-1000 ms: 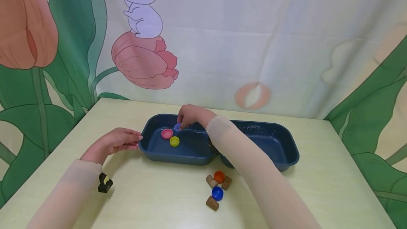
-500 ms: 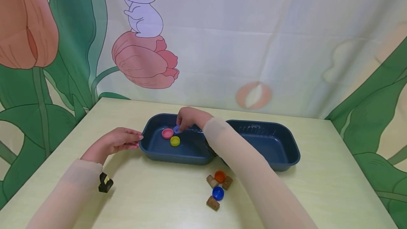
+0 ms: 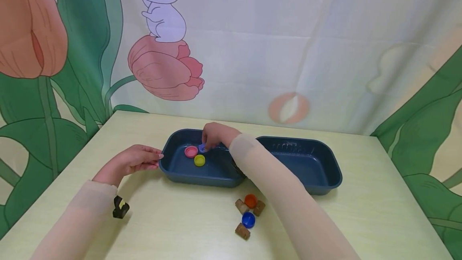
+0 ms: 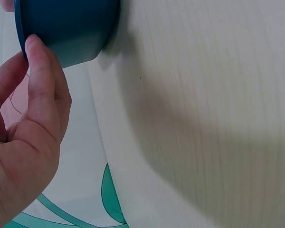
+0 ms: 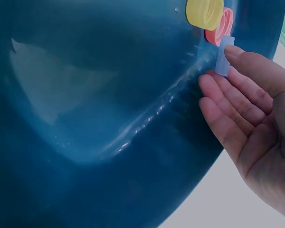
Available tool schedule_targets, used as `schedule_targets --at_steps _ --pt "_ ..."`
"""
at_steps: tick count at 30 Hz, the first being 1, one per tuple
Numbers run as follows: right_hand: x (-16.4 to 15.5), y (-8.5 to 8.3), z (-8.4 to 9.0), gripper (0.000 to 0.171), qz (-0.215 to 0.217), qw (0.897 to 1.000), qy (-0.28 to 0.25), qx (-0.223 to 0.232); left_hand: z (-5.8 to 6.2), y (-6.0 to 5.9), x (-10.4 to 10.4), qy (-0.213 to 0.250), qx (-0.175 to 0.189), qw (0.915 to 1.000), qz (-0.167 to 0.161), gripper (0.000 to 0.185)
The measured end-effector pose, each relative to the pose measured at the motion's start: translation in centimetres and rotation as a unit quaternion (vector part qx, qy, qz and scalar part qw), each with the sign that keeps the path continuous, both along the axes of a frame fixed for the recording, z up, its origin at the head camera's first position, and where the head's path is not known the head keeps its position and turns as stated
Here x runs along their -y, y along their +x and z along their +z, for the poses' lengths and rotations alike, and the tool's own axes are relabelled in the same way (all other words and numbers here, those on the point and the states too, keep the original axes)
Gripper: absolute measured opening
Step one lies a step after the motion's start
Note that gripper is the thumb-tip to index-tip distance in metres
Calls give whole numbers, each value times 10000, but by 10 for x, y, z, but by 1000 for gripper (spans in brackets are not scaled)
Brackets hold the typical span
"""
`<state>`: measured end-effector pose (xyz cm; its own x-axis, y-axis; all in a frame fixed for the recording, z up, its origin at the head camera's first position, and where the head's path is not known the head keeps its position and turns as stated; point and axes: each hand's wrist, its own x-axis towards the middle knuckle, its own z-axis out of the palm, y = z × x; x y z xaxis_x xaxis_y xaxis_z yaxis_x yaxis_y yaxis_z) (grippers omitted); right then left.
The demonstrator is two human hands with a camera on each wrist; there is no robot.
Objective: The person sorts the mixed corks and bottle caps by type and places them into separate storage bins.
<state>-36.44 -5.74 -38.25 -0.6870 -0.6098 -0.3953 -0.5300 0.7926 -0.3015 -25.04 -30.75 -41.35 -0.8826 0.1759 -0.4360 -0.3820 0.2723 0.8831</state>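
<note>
My left hand (image 3: 136, 158) pinches the rim of the left dark blue basin (image 3: 205, 181) at its left end; in the left wrist view thumb and fingertips meet on the rim. My right hand (image 3: 213, 133) reaches over the basin's back wall and pinches a light purple-blue bottle cap (image 5: 223, 58) between thumb and fingers, low inside. Right beside that cap lie a pink bottle cap (image 3: 191, 151) and a yellow bottle cap (image 3: 199, 160) on the basin floor. In the right wrist view the purple-blue cap stands on edge, close to the pink one.
A second dark blue basin (image 3: 326, 187) stands to the right, partly hidden by the right sleeve. In front lie an orange cap (image 3: 250, 201), a blue cap (image 3: 248, 220) and several brown cork pieces (image 3: 242, 231). A patterned cloth (image 3: 234, 59) hangs behind the table.
The right hand has shifted very slightly, still holding the purple-blue bottle cap next to the pink one. The left hand stays on the basin's rim.
</note>
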Motion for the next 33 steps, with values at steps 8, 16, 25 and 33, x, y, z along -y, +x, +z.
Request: schedule_targets --at_steps 8,16,25,33 --pt "3 3 0 28 8 9999 173 0 -2 -1 0 -62 34 10000 67 43" --pt "8 3 1 29 -84 9989 468 -43 -1 -1 0 -58 14 10000 32 44" --pt "12 1 -1 25 -90 9968 790 117 -2 0 -1 -80 -4 10000 39 45" --pt "14 -3 -4 26 -86 9941 1021 344 1 1 -2 -88 11 9999 69 45"
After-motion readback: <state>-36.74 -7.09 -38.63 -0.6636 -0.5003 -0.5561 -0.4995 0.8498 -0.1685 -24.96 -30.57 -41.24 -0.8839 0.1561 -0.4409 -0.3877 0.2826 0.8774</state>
